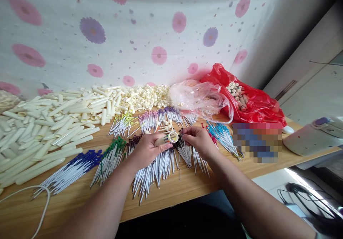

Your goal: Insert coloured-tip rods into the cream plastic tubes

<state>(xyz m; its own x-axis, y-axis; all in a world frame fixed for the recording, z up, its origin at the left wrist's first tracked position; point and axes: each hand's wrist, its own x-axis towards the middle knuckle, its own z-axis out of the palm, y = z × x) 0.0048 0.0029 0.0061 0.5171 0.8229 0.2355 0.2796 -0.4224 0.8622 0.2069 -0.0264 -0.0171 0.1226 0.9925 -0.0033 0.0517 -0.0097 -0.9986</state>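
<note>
Wood-grained surface (187, 190): cream tubes (53, 135) are heaped at left, small cream parts (148, 96) are piled at rear. White rods (158, 165), grouped by coloured heads, are fanned across the middle. A clear bag (197, 96) and a red bag (262, 112) are placed behind, right of centre; a white container (308, 138) at right.

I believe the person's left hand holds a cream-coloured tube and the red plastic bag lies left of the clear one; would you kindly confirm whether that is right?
Not quite: the red plastic bag lies right of the clear plastic bag in the head view. The left hand does hold a cream-coloured tube.
</note>
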